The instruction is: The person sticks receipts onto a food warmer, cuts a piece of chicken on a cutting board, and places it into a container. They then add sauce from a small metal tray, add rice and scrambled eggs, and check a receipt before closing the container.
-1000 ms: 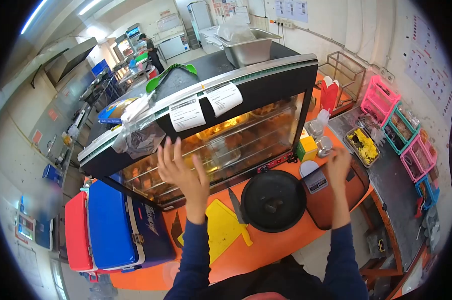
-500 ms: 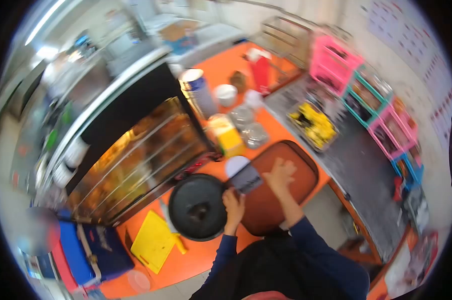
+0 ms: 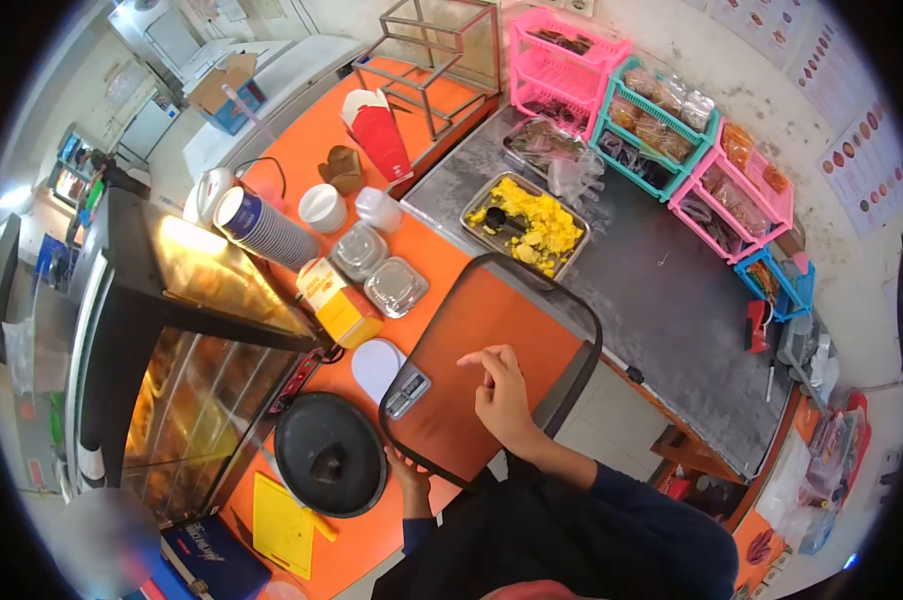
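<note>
A dark-rimmed, see-through mesh cover [image 3: 531,340] stands over the orange counter in front of me. My left hand [image 3: 409,480] holds its near-left rim, fingers partly hidden behind the edge. Above the mesh is my right hand [image 3: 499,395], holding nothing, with its fingers loosely extended to the left. By the cover's left rim lies a kitchen scale [image 3: 375,368] with a round white plate and a grey display. Just left of my left hand sits a round black lid [image 3: 301,430] with a knob.
A yellow cutting board [image 3: 281,525] with a yellow-handled knife [image 3: 318,522] lies at lower left, beside a lit glass display case [image 3: 201,400]. Stacked cups [image 3: 266,232], clear containers [image 3: 396,287] and a yellow carton [image 3: 341,305] stand behind. A metal tray [image 3: 471,225] holds yellow food.
My view has shifted and sharpened. My right hand's spread fingers have drawn closer together and now point left. My left hand stays at the cover's near-left rim, now lower down.
</note>
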The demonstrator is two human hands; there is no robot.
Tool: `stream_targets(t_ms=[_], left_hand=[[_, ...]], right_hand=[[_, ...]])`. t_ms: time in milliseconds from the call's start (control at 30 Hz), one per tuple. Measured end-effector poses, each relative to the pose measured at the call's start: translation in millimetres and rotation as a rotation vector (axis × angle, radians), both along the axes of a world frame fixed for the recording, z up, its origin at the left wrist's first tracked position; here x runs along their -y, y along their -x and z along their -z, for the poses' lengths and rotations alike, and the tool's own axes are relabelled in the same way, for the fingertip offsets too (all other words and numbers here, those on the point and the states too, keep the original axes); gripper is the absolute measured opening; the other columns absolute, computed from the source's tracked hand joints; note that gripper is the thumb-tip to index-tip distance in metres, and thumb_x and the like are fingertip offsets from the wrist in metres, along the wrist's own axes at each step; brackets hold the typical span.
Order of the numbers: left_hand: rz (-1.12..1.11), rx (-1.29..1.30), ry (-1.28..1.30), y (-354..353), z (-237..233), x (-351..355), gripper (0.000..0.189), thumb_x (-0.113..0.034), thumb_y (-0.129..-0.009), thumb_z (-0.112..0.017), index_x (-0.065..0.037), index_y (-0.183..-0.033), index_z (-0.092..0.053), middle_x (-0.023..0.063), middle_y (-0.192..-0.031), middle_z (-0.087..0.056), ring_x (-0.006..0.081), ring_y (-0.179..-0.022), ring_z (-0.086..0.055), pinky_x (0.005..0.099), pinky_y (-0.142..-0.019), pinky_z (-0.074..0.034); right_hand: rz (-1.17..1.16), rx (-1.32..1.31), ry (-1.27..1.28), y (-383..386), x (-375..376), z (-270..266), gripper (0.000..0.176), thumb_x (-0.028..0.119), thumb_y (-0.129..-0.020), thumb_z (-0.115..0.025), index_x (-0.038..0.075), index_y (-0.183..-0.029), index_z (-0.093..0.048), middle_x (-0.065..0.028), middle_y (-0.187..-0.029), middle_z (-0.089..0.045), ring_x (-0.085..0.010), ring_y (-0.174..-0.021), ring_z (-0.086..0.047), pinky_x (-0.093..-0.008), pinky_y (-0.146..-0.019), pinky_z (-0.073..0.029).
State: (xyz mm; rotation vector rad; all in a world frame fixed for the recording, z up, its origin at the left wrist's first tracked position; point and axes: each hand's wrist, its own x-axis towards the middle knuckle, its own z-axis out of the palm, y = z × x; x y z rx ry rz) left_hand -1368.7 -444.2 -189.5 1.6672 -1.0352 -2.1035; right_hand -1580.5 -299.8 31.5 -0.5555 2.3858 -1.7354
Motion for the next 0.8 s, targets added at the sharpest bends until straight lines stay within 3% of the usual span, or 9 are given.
stream_targets(t_ms=[133, 200, 300, 467, 567, 600, 633, 733, 800], left_hand=[[-0.031, -0.303, -0.321, 35.0, -48.3, -44.7, 0.074, -0.069, -0.088, -0.038, -0.022, -0.143, -0.026, 0.0175, -0.143, -0.034, 0.0408, -0.127, -0.041, 0.0729, -0.088, -0.037], [0.281, -0.649, -0.330, 58.4, -49.4, -65.5, 0.066, -0.057, -0.093, -0.042, -0.016, -0.142, -0.027, 0.0173, -0.141, -0.036, 0.0376, -0.127, -0.042, 0.0644, -0.093, -0.042], [0.572, -0.488, -0.297, 93.2, -87.7, -98.3, 0.061, -0.044, -0.096, -0.045, -0.013, -0.145, -0.024, 0.0172, -0.143, -0.033, 0.0350, -0.128, -0.042, 0.0566, -0.097, -0.044], [0.718, -0.577, -0.575, 139.5, -102.2, -127.1, 0.060, -0.033, -0.098, -0.046, -0.019, -0.148, -0.018, 0.0108, -0.152, -0.021, 0.0376, -0.130, -0.039, 0.0600, -0.102, -0.039], [0.692, -0.490, -0.710, 161.0, -125.0, -143.0, 0.075, -0.025, -0.094, -0.055, -0.023, -0.151, -0.006, 0.0075, -0.154, -0.017, 0.0346, -0.132, -0.039, 0.0583, -0.098, -0.042], [0.813, -0.640, -0.682, 164.2, -137.8, -148.8, 0.074, -0.021, -0.095, -0.053, -0.025, -0.151, -0.004, 0.0069, -0.155, -0.012, 0.0346, -0.132, -0.039, 0.0579, -0.098, -0.043], [0.932, -0.793, -0.647, 158.3, -143.8, -156.3, 0.074, -0.017, -0.096, -0.051, -0.027, -0.151, -0.003, 0.0064, -0.156, -0.008, 0.0346, -0.132, -0.039, 0.0574, -0.097, -0.043], [1.187, -0.647, -0.700, 134.9, -129.7, -203.1, 0.078, -0.006, -0.095, -0.049, -0.029, -0.151, -0.001, 0.0052, -0.156, 0.000, 0.0354, -0.132, -0.039, 0.0573, -0.097, -0.043], [1.167, -0.671, -1.101, 102.4, -70.2, -234.7, 0.068, -0.006, -0.092, -0.053, -0.021, -0.149, -0.018, 0.0064, -0.152, -0.023, 0.0371, -0.125, -0.047, 0.0586, -0.097, -0.042]], right_hand=[[0.023, -0.082, 0.085, 38.8, -39.0, -51.5, 0.043, -0.014, -0.069, -0.050, 0.009, -0.104, -0.062, -0.0093, -0.097, -0.043, -0.0188, -0.069, -0.048, -0.0284, -0.061, -0.041], [0.069, -0.345, 0.025, 62.8, -59.4, -68.2, 0.040, -0.012, -0.070, -0.052, 0.007, -0.103, -0.064, -0.0075, -0.093, -0.046, -0.0142, -0.069, -0.047, -0.0241, -0.054, -0.037], [0.068, -0.578, 0.019, 108.4, -82.7, -73.7, 0.034, -0.011, -0.073, -0.053, 0.005, -0.101, -0.065, -0.0047, -0.087, -0.047, -0.0091, -0.064, -0.044, -0.0207, -0.050, -0.033], [0.222, -0.532, 0.008, 139.3, -128.7, -110.9, 0.027, -0.010, -0.079, -0.055, 0.004, -0.100, -0.065, 0.0016, -0.085, -0.045, -0.0016, -0.058, -0.037, -0.0164, -0.051, -0.030], [0.238, -0.216, 0.536, 113.1, -164.2, -125.5, 0.042, -0.011, -0.078, -0.058, -0.001, -0.118, -0.052, -0.0010, -0.091, -0.045, -0.0044, -0.067, -0.047, -0.0160, -0.053, -0.033], [0.219, -0.165, 0.629, 99.3, -176.8, -127.5, 0.045, -0.011, -0.077, -0.059, -0.002, -0.120, -0.050, -0.0022, -0.093, -0.046, -0.0061, -0.069, -0.049, -0.0164, -0.054, -0.034], [0.247, -0.150, 0.611, 81.4, -188.0, -123.2, 0.045, -0.011, -0.077, -0.059, -0.002, -0.120, -0.050, -0.0022, -0.093, -0.046, -0.0061, -0.069, -0.049, -0.0164, -0.054, -0.034], [0.264, -0.442, 0.162, 26.4, -227.0, -103.9, 0.045, -0.013, -0.069, -0.062, -0.002, -0.113, -0.057, -0.0063, -0.093, -0.049, -0.0097, -0.066, -0.050, -0.0191, -0.054, -0.038], [0.213, -0.700, -0.188, -12.3, -248.8, -101.7, 0.041, -0.012, -0.062, -0.066, 0.002, -0.102, -0.066, -0.0095, -0.093, -0.053, -0.0116, -0.065, -0.052, -0.0210, -0.051, -0.040]])
